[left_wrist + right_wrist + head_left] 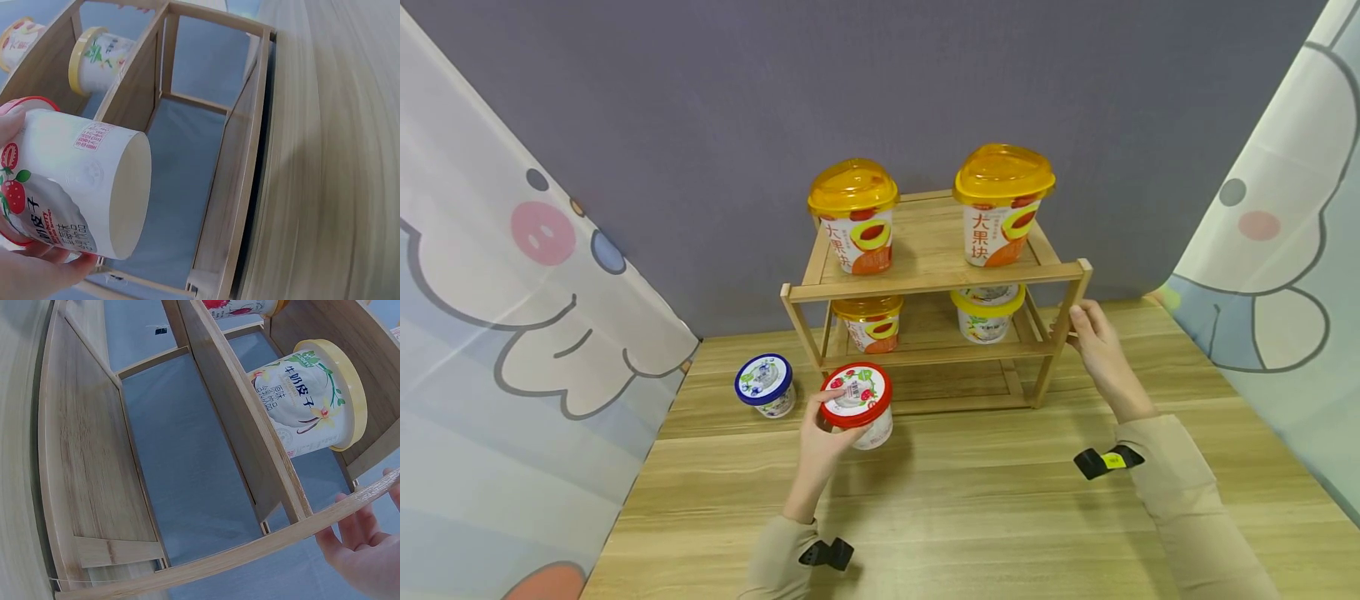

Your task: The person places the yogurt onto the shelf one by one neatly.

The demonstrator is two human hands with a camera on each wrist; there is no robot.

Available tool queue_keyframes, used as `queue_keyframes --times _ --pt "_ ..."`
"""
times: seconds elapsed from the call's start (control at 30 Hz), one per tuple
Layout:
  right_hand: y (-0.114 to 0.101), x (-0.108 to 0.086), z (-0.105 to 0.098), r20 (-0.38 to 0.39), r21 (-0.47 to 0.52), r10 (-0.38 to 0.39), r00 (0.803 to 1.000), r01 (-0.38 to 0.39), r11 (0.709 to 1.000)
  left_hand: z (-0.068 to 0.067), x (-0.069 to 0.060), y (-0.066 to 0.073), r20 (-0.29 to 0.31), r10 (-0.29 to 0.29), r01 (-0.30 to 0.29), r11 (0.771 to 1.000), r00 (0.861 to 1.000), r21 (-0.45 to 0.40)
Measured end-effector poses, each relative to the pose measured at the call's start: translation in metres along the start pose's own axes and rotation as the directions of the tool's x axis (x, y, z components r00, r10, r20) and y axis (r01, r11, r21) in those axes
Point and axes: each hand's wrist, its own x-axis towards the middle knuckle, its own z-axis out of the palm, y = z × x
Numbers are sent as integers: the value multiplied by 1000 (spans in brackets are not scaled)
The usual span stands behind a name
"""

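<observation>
My left hand (822, 433) grips a yogurt cup with a red lid (856, 395), its thumb and fingers about the lid's rim. Strawberries are printed on this cup, and its bottom shows clear of the table in the left wrist view (81, 181). It hangs just in front of the left side of a wooden shelf rack (925, 358). At the rack's right front post, my right hand (1101, 354) holds the wood with its fingers, which the right wrist view shows at the post's edge. A blue-lidded cup (765, 385) stands on the table left of the rack.
Two orange-lidded cups, one left (854, 217) and one right (1002, 206), stand on the top shelf. On the middle shelf are another orange-lidded cup (871, 325) and a yellow-lidded cup (987, 315). Behind the wooden table (970, 508) hangs a grey curtain (700, 125).
</observation>
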Motion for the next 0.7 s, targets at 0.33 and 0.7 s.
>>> queue_keyframes --times 0.33,0.7 --pt "1 0 1 -9 32 -15 1000 15 999 22 -5 1 -13 39 -39 997 999 61" --pt "0 0 1 -7 16 -20 1000 20 1000 44 -13 15 -16 66 -63 990 998 127"
